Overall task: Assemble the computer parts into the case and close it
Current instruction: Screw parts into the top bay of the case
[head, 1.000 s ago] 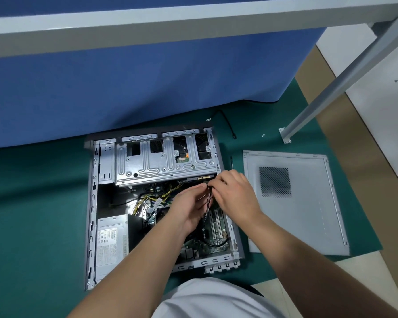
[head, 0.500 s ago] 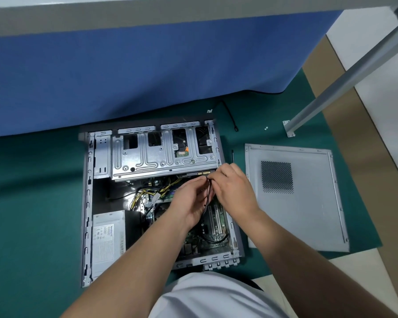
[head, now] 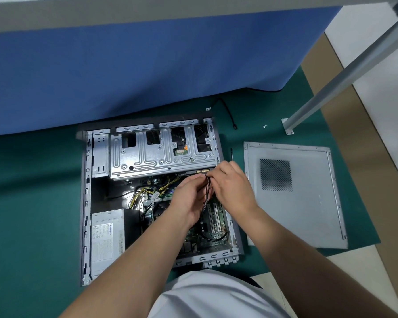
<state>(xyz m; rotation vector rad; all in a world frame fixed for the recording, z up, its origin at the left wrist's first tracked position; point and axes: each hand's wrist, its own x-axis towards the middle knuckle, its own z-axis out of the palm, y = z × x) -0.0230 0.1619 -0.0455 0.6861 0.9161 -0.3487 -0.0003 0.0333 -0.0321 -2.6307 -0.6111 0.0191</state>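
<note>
Head view shows your left hand [head: 189, 200] and right hand [head: 233, 185] both pinching the dark cable bundle [head: 207, 191] over the open case [head: 85, 203]. It runs lengthwise from you toward the drive cage [head: 161, 157]. The drive's connector edge [head: 202, 171] lies just beyond your fingertips; your right hand is nearer. The side panel [head: 308, 203] lies flat to your right.
</note>
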